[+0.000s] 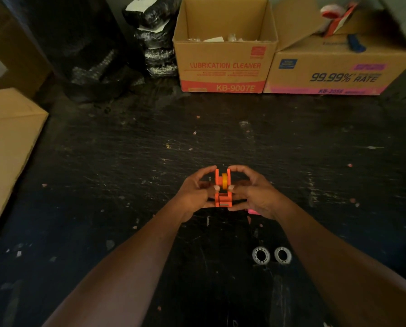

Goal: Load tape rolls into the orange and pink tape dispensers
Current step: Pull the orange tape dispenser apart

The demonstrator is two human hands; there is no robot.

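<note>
At frame centre, the left hand (195,192) and right hand (254,194) are gripping the orange dispenser (222,190) from either side; a yellow roll (224,181) is sitting between its walls, above the desk (126,149).

Single view, head-worn wide-angle camera: it looks forward and steeply down from above the person's own forearms onto a dark scuffed floor (126,161), with both hands (223,192) close below the lens near frame centre. Far edge of the field reaches two cardboard boxes (225,64) standing against the back; the left edge takes in another carton (8,142), and straight lines bow toward the corners. No second view shares the scene.
</note>
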